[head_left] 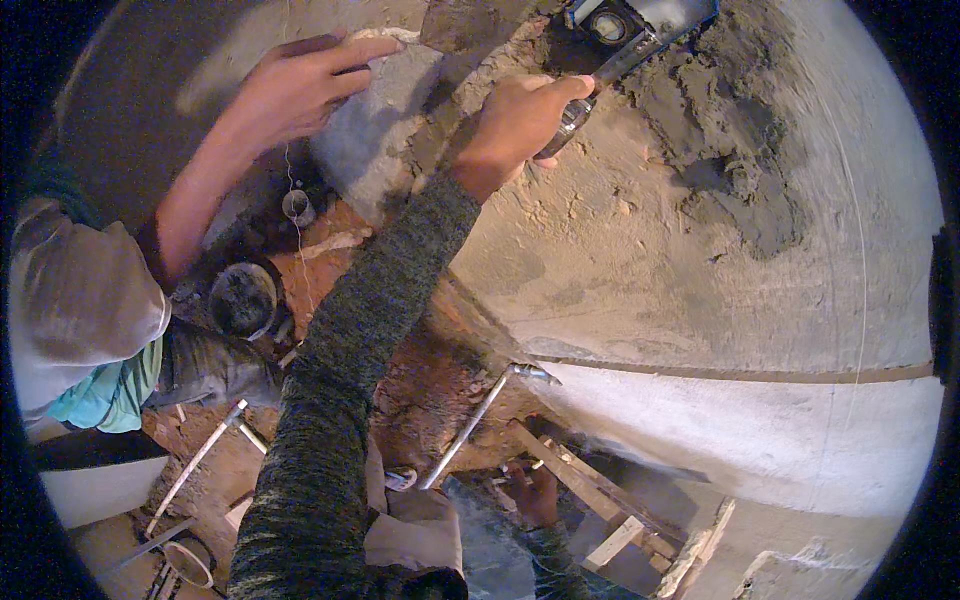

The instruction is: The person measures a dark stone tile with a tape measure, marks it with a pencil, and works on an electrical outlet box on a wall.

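My left hand [522,130], at the end of a dark mottled sleeve, is closed round the dark handle of a trowel [632,55]. The trowel's metal shank points up and right to a grey, blue-edged head beside wet grey mortar [725,140] on the wall. A black boxy part with a round centre shows at this head; its kind is unclear. Low in the view, my right hand [532,495], in a matching sleeve, has curled fingers with small pale bits at them. A co-worker's bare hand [318,85] reaches in from the left, fingers against a grey patch [375,120].
A co-worker in a tan cap [85,285] is at the left, near a dark bucket [243,300]. Strings hang along the wall [600,270]. Below are a metal pipe [470,425], wooden planks [600,490] and reddish earth [425,400]. A ledge [740,373] crosses the wall.
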Demonstrator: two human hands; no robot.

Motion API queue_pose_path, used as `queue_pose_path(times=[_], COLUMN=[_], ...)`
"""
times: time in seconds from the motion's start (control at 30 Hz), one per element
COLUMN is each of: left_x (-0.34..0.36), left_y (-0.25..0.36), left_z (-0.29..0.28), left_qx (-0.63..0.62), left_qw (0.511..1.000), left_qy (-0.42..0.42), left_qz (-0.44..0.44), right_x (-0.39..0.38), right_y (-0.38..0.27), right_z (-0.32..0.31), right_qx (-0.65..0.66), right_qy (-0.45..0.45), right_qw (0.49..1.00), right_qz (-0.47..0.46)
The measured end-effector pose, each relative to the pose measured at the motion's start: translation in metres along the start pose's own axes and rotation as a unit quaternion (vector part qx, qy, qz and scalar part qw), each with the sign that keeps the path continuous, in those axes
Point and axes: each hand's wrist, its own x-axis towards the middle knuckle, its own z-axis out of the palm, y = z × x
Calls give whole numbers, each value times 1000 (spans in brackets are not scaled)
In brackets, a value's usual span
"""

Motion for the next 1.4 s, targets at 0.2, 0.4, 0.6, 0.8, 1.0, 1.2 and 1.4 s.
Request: queue_pose_path(times=[0.2,0.4,0.6,0.8,1.0,1.2,1.4], left_x=[7,10,6,4,12,-24,-131], left_y=[-7,-12,-6,-4,-12,-1,-22], left_z=[-2,-3,-5,-9,3,4,33], left_qx=[-23,-32,-2,1,89,-11,64], left_qw=[1000,999,1000,1000,991,989,995], left_qy=[-18,-28,-24,2,-25,27,22], left_qz=[-1,-10,-18,-16,96,-148,-71], right_x=[4,-1,0,-1,-15,-43,-108], right_y=[1,9,9,9,-16,-22,-39], right_z=[-8,-3,1,-8,-6,-34,-66], right_qx=[-134,-51,-29,-213,-273,-220,-125], right_qy=[-25,7,29,-15,54,47,198], right_qw=[988,999,999,972,920,964,965], right_qz=[-72,7,13,-95,-274,-144,-115])
